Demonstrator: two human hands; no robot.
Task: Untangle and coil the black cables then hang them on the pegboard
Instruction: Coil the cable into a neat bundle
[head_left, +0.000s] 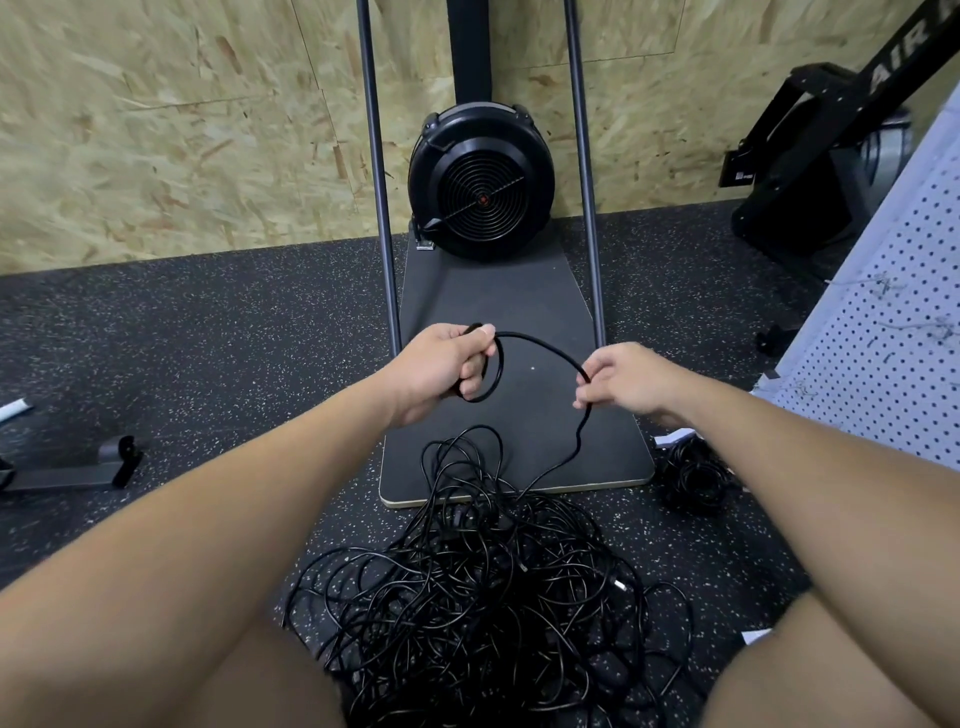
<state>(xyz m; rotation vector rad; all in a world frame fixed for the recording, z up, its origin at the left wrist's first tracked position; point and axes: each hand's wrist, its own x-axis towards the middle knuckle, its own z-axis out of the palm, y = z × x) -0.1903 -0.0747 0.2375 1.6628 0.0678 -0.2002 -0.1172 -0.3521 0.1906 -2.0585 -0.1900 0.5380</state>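
Observation:
A big tangled heap of black cables lies on the speckled floor between my knees. My left hand grips a small loop of one black cable, fingers curled round it. That cable arcs over to my right hand, which pinches it, then drops down into the heap. A white pegboard leans at the right edge, with a few thin wire ties on it. A smaller coiled bundle of black cable lies on the floor near the pegboard's foot.
A black fan-wheel exercise machine stands ahead on a dark base plate, between two upright poles. Another black machine stands at the right back. A dark metal foot lies on the left floor. An OSB wall closes the back.

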